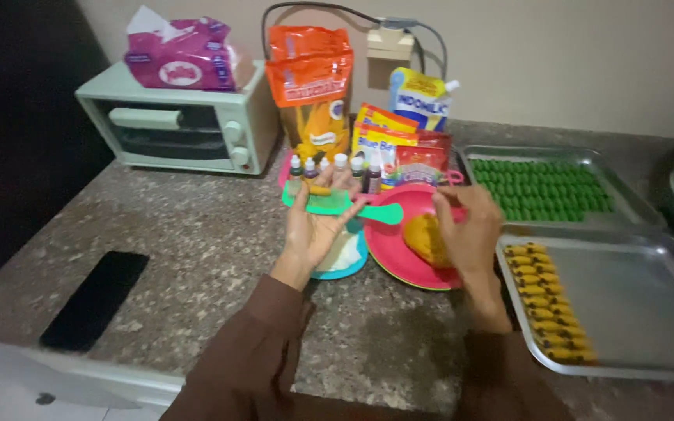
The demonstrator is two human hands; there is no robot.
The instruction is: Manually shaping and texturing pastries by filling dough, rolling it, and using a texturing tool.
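Clearly the shaping step is in hand: the left hand (317,226) lies palm up and flat open, carrying a green plastic scraper (345,207) across its fingers with a small yellow dough piece (319,189) near the fingertips. The right hand (470,230), at three o'clock of the left, curls its fingers over the lump of yellow dough (424,238) on the pink plate (399,261); whether it pinches the dough or only touches it I cannot tell. Beneath the left palm sits a blue bowl (345,261), touching the plate's rim.

As a judgement, the next move calls for a small, careful motion between plate and scraper, then a reach to four o'clock, where the near steel tray (626,304) holds a row of yellow shaped pieces (548,300) along its left edge with bare metal beside them. At one o'clock a second tray (477,156) is filled with green pieces (544,187).

Room is tight at twelve o'clock: small colouring bottles (329,165) and packets (399,144) stand just behind the hands. The counter (196,234) lies open toward nine o'clock, up to a dark phone (95,300) near its front edge
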